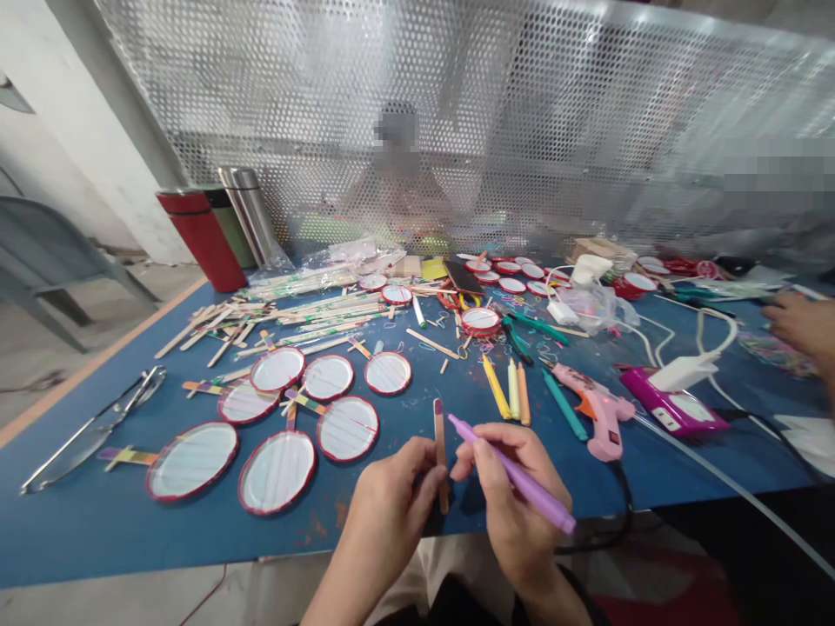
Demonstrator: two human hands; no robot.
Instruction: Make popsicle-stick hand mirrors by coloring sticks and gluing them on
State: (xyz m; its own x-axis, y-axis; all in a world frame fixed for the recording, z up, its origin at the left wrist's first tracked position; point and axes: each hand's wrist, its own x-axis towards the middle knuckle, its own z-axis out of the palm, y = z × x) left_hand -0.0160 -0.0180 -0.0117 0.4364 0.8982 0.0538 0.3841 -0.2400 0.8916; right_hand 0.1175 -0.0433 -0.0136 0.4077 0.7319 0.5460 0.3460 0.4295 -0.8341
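Between the thumb and fingers of my left hand point(399, 496) an upright popsicle stick point(439, 435) is pinched, its top end coloured purple. My right hand point(518, 496) grips a purple marker point(522, 478), with the tip beside the upper part of the stick, apart from it. Yellow, pale and orange markers point(524, 396) lie just beyond, along with a teal marker point(564, 404). To the left rest several round white discs with red rims point(277, 472), some with coloured popsicle-stick handles point(134, 456).
A pink glue gun point(604, 417) and a purple power strip point(675, 404) with cables lie at right. Loose sticks point(313, 317) and pliers point(518, 339) cover the middle. Eyeglasses point(95, 430) and flasks point(202, 239) stand left. Another person's hand point(799, 322) reaches in at right.
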